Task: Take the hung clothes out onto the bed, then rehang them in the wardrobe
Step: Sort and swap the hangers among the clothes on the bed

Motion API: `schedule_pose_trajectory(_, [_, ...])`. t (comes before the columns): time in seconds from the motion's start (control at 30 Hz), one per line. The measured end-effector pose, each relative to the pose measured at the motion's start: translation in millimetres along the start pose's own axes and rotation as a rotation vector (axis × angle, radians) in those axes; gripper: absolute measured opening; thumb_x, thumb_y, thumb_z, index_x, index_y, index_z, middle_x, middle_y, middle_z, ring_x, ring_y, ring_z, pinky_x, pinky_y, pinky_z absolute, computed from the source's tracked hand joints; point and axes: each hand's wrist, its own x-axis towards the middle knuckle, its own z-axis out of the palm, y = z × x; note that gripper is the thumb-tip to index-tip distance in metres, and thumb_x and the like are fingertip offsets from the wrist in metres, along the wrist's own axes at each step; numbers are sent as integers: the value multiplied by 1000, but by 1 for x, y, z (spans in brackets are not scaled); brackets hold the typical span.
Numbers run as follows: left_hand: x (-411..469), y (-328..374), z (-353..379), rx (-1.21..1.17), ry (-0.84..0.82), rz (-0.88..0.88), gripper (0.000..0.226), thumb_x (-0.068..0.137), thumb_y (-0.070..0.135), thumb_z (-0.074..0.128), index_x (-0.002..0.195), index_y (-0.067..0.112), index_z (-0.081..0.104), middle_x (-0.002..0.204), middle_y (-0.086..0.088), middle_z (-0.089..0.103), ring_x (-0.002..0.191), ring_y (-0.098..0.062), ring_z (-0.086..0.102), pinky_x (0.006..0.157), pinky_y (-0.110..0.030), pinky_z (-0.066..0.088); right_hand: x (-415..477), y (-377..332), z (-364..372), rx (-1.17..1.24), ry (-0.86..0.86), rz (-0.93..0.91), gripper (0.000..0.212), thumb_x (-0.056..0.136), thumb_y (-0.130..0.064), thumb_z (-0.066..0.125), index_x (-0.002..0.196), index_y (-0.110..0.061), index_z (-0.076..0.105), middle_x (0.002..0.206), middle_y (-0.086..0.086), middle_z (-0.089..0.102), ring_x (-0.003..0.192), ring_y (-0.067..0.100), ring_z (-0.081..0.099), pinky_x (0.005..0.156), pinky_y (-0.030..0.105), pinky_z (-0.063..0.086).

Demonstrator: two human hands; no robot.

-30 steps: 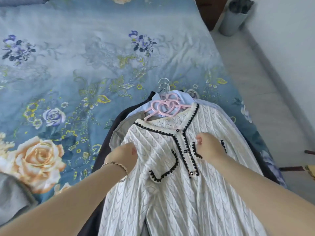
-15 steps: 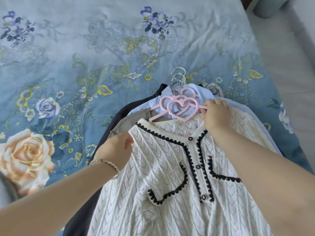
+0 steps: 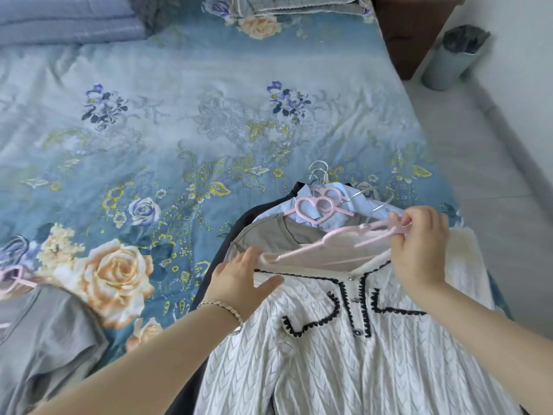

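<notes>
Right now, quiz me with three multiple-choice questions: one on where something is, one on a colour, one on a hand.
1. Where is the bin? A on a chair; B on the floor by the wall; C on a shelf.
2. What colour trims the cardigan? A red; B black; C green.
3. What is the right hand doing? A lying flat; B pointing; C pinching the pink hanger.
Answers: B, it stands on the floor; B, black edging on neckline and pockets; C, it nips the hanger between thumb and finger.
</notes>
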Motion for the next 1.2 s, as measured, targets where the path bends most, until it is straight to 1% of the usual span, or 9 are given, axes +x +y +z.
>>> schedule_pose_trajectory(0.13, [-58, 5, -30, -201, 79, -6, 32, 88, 43, 56, 100, 13, 56, 98, 2, 64, 87, -20, 59, 78, -31, 47, -14, -56, -59, -22, 6, 29, 12, 68, -3, 54, 80, -3, 54, 83, 20, 57, 78, 42, 53, 70, 32, 25])
schedule_pose_trajectory(0.3, [-164, 6, -89, -102, 306, 38, 41, 85, 47, 57, 59, 21, 40, 59, 4, 44, 67, -19, 45, 52, -27, 29, -49, -149, -138, -27, 11, -80, 30, 58, 6, 48, 82, -12, 55, 88, 20, 52, 84, 28, 42, 69, 25, 20])
schedule_pose_trajectory(0.4, [-228, -17, -127, -94, 448, 151, 49, 81, 47, 51, 47, 24, 26, 48, 5, 32, 58, -21, 38, 44, -20, 21, -70, -209, -177, -52, -41, -112, 41, 52, 21, 57, 86, -3, 61, 92, 25, 51, 88, 41, 48, 79, 31, 30])
schedule_pose_trajectory(0.57, [-332, -67, -185, -54, 619, 119, 53, 87, 40, 58, 46, 22, 29, 47, 3, 34, 52, -20, 37, 45, -17, 21, -101, -305, -232, -1, -205, -133, 45, 65, 13, 54, 105, -6, 58, 111, 19, 45, 107, 36, 39, 78, 22, 20])
schedule_pose_trajectory(0.63, [-369, -90, -203, -22, 679, 70, 52, 87, 35, 61, 47, 21, 31, 46, 2, 35, 53, -24, 39, 45, -21, 24, -112, -335, -247, -43, -201, -128, 41, 70, 6, 59, 109, -3, 56, 114, 18, 45, 108, 37, 41, 82, 28, 24])
schedule_pose_trajectory(0.83, [-454, -140, -243, 94, 764, -2, 44, 91, 41, 52, 57, 18, 38, 52, 5, 40, 55, -24, 41, 44, -24, 23, -156, -425, -267, 251, -340, -67, 17, 80, -1, 53, 80, -13, 41, 61, -6, 39, 64, 24, 40, 58, 31, 26])
schedule_pose_trajectory(1.07, [-502, -188, -248, 353, 819, 251, 34, 87, 35, 51, 62, 11, 51, 56, 1, 50, 43, -20, 46, 41, -13, 16, -238, -487, -279, 482, -660, -243, 30, 86, -15, 58, 68, -24, 35, 60, -7, 37, 55, 10, 35, 58, 24, 32])
schedule_pose_trajectory(1.13, [-511, -204, -250, 330, 810, 334, 48, 91, 47, 36, 63, 10, 50, 58, 1, 50, 48, -20, 47, 42, -15, 21, -230, -484, -281, 431, -515, -323, 26, 81, -35, 65, 77, -23, 42, 66, -11, 37, 59, 7, 36, 61, 25, 33])
schedule_pose_trajectory(1.2, [-520, -218, -257, 316, 843, 387, 59, 96, 53, 23, 64, 10, 48, 59, 1, 48, 51, -17, 44, 43, -16, 24, -213, -479, -282, 271, -363, -454, 49, 70, -52, 69, 95, -13, 52, 83, -8, 41, 74, 8, 36, 71, 23, 32])
